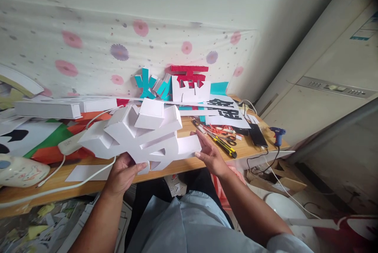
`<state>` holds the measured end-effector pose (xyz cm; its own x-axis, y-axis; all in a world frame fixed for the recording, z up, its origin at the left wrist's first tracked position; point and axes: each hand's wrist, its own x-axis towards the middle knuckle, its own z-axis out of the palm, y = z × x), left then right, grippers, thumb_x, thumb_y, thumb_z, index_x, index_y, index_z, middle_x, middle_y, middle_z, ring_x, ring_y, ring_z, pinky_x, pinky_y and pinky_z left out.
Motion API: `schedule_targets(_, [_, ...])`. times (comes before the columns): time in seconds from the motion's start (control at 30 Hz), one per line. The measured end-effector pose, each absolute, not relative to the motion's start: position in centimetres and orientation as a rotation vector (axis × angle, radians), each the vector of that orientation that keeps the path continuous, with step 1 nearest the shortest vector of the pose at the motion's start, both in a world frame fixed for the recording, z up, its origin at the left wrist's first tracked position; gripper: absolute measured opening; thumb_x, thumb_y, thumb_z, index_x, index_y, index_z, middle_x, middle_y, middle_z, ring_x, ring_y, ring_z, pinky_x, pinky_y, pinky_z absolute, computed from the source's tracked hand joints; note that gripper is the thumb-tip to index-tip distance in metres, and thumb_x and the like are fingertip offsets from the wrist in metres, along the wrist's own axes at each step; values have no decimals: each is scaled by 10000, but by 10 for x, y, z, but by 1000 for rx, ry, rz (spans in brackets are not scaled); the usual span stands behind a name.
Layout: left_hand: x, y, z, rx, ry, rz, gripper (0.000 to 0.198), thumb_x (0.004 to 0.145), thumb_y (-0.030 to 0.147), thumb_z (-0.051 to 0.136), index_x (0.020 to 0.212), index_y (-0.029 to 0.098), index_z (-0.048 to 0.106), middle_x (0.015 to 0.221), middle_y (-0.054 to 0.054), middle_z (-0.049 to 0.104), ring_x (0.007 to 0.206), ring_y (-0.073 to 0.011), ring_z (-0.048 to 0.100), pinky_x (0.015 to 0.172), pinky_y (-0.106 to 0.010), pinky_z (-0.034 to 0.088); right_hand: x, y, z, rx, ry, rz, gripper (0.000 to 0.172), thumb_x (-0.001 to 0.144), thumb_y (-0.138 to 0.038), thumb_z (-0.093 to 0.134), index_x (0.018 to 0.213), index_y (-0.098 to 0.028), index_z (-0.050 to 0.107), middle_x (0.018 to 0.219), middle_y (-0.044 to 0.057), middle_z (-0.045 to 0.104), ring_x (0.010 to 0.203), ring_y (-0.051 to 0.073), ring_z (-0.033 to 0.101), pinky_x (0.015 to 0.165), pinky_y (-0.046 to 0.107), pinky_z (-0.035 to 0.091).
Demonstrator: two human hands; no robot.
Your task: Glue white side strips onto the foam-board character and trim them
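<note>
A white three-dimensional character built from foam board or stiff paper [147,138] is held tilted above the front of the table, its raised side walls and cut-out slots showing. My left hand [125,170] grips its lower edge, thumb lying on the near face and fingers hidden behind. At its right end my right hand [211,154] pinches the projecting arm, thumb in front and fingers behind. Closest to my right hand on the table lies a yellow and black utility knife [224,146], beside scissors [229,138] and a tangle of orange-red strips.
A white power strip [71,142] and its cable cross the left side. Teal letter pieces [144,83] and a red character [190,73] lean at the back wall. A blue glue gun [278,135] and black phone [258,134] occupy the right end. Paper scraps fill the space below left.
</note>
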<state>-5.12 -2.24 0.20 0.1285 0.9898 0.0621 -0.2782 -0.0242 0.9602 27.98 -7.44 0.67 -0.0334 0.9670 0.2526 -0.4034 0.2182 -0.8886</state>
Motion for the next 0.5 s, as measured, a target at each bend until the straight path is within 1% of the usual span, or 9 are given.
schedule_targets(0.13, [-54,-21,-1,1109,890,1252,579,686,315,1020,1223,247,814,1216,-66,833,1222,-382,723,1167,-533,542,281,-75,7,-672,-1093,1258,785,856,-373,992,1564,-425,655,1724,38,541,1646,306,425,1369,544,303])
schedule_targets(0.27, [-57,-19,-6,1096,898,1251,671,684,307,1021,1310,246,788,1261,-75,826,1249,-371,714,1181,-531,535,283,-74,6,-659,-1122,1246,790,876,-372,978,1587,-418,637,1740,42,522,1649,303,424,1370,533,300])
schedule_targets(0.4, [-60,-17,-11,1107,898,1230,606,675,298,1030,1240,236,818,1249,-92,831,1217,-350,737,1161,-510,566,283,-73,3,-665,-1122,1243,828,859,-397,992,1602,-396,626,1744,57,516,1648,312,423,1368,524,302])
schedule_targets(0.5, [-60,-17,-12,1117,887,1230,562,683,307,1026,1204,221,833,1254,-108,831,1228,-365,744,1149,-514,584,283,-73,2,-676,-1119,1249,802,864,-412,988,1587,-401,642,1723,59,544,1618,317,462,1351,520,335])
